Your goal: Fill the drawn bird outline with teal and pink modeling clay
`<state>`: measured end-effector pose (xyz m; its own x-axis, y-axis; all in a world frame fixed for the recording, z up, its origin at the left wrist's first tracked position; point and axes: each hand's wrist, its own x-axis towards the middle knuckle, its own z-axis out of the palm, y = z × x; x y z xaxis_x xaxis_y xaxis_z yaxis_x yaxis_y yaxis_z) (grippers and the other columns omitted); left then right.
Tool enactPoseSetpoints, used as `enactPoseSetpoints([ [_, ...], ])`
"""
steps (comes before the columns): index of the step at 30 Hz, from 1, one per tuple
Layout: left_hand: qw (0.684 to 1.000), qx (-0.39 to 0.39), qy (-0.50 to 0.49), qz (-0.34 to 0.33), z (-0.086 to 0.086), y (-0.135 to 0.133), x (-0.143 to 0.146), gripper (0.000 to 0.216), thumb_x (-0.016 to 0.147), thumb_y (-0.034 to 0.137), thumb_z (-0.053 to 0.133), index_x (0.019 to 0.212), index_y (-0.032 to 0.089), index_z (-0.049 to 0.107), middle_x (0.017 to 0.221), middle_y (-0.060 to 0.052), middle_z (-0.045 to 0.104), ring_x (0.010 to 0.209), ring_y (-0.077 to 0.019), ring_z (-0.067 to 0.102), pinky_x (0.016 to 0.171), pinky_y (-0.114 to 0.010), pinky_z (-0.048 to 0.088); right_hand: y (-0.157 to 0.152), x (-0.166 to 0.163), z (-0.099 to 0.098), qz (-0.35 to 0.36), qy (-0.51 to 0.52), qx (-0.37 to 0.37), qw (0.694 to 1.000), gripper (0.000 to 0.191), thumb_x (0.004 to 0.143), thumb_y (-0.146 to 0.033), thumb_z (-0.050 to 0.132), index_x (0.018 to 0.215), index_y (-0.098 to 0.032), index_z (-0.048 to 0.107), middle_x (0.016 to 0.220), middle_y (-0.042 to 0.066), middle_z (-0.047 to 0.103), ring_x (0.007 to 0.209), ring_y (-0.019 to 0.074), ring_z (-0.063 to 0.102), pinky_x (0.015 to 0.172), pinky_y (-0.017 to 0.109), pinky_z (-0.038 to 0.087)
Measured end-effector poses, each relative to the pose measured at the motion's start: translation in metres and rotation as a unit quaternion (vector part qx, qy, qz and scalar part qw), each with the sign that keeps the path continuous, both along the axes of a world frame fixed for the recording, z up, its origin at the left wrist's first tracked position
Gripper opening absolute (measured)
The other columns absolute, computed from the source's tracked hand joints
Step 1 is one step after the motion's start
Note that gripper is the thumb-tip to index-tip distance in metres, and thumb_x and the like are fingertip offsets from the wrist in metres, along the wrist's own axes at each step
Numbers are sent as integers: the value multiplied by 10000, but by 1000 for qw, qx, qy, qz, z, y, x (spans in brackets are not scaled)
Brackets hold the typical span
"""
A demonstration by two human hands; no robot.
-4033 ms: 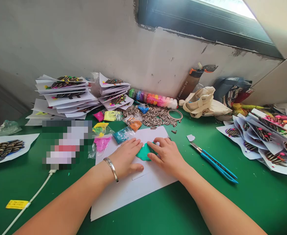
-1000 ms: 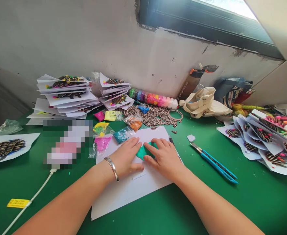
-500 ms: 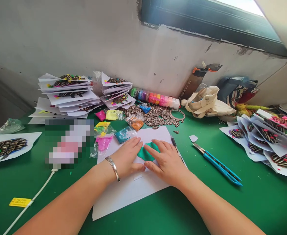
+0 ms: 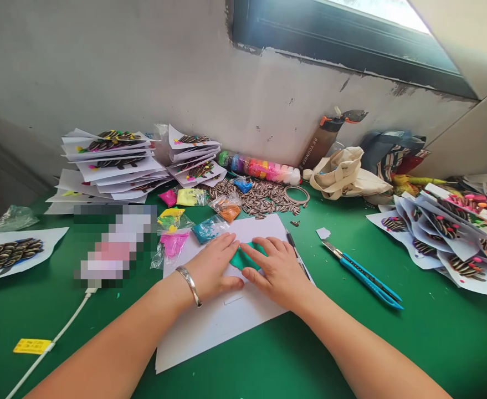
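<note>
A flattened piece of teal modelling clay [image 4: 239, 260] lies on a white sheet of paper [image 4: 201, 335]. My left hand [image 4: 213, 267] rests at its left edge, fingers stretched out and a metal bangle at the wrist. From the other side my right hand [image 4: 277, 271] lies over the clay with its fingers spread, covering part of it. Both thumbs point inward, with a small gap between them. A black pen [image 4: 295, 249] lies along the paper's right edge, beside my right hand. Just beyond my left fingertips sits a packet of blue-teal clay [image 4: 210, 228].
Several clay packets, including a pink one [image 4: 174, 244], lie before sunflower seeds [image 4: 263, 195]. A blue utility knife [image 4: 370, 280] with its blade out lies at right. Stacked seed-picture sheets [image 4: 121, 174] stand at back left, more [image 4: 421, 244] at right. A white cable [image 4: 68, 327] crosses the left.
The whole view has shifted slightly, so things appear a little farther left. My hands keep nearly the same pose over the clay, with only a slight movement of the right fingers.
</note>
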<state>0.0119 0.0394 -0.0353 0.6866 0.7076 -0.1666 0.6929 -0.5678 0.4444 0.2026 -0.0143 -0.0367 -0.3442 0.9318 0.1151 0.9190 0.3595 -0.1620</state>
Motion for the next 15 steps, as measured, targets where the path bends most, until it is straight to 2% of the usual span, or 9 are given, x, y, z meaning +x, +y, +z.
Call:
enactPoseSetpoints([
  [4, 1000, 14, -16, -1, -4, 0, -2, 786, 758, 512, 625, 1385, 109, 376, 1493, -194, 276, 1387, -313, 219, 1128, -460, 214, -1, -1, -1, 8, -11, -3, 1000, 447, 910, -536, 388, 1316, -367, 470, 1261, 74, 509, 1105, 291, 415, 903, 440, 308],
  [15, 1000, -5, 1, 5, -1, 1, -1, 811, 737, 484, 641, 1390, 88, 368, 1502, -194, 244, 1393, -325, 187, 1132, -473, 198, 1, -2, -4, 7, -13, 11, 1000, 450, 914, -522, 393, 1334, -371, 447, 1230, 79, 519, 1095, 289, 419, 886, 436, 315],
])
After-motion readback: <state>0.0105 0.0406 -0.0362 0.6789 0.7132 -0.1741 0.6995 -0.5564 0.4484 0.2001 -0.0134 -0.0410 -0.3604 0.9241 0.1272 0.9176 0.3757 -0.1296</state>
